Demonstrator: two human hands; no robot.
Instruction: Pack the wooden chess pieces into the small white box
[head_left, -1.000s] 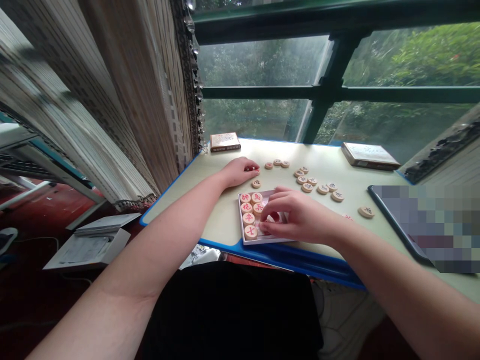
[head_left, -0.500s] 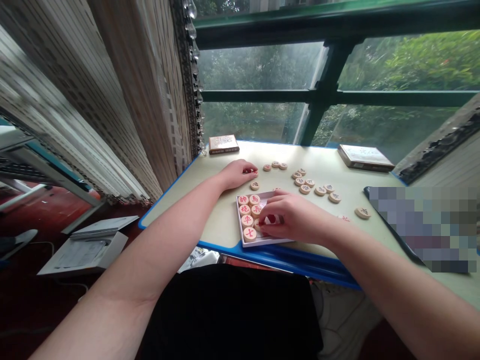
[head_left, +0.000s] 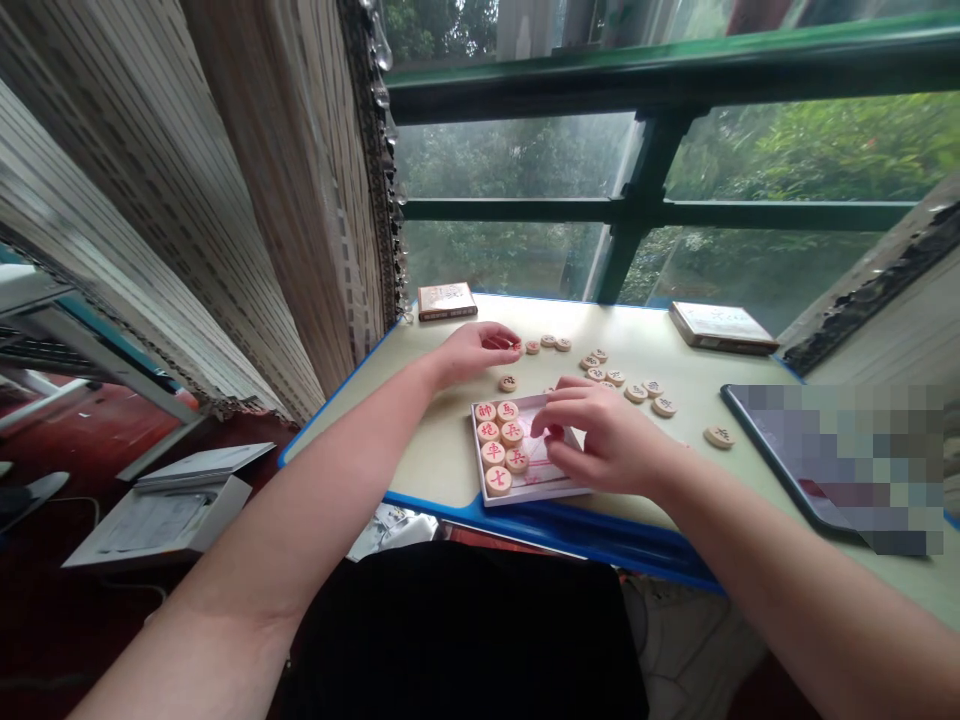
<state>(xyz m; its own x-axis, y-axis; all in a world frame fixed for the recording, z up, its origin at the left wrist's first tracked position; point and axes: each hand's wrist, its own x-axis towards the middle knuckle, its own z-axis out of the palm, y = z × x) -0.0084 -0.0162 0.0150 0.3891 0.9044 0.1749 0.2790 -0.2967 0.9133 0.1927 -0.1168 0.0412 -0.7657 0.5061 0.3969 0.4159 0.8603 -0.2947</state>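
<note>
A shallow white box (head_left: pixel 480 480) stands near the front edge of the table, with two columns of round wooden xiangqi pieces (head_left: pixel 488 432) marked in red lying in its left part. Over the box's right part hovers my right hand (head_left: pixel 592 430), fingers curved and apart, with nothing visible in them. Farther back on the left, my left hand (head_left: pixel 476 350) has its thumb and fingers around a red-marked xiangqi piece (head_left: pixel 516 348) at table level. One dark-marked piece (head_left: pixel 508 383) lies between my left hand and the box.
Several loose pieces (head_left: pixel 636 393) are spread across the middle and right of the table (head_left: pixel 420 440). Two flat boxes, one at back left (head_left: pixel 447 300) and one at back right (head_left: pixel 721 327), sit near the window. A tablet (head_left: pixel 780 470), partly blurred out, lies at right.
My right hand has let go of a red-marked piece in the second column of the box and lifted slightly to the right. My left hand stays at its piece. The camera view has tilted slightly up.
</note>
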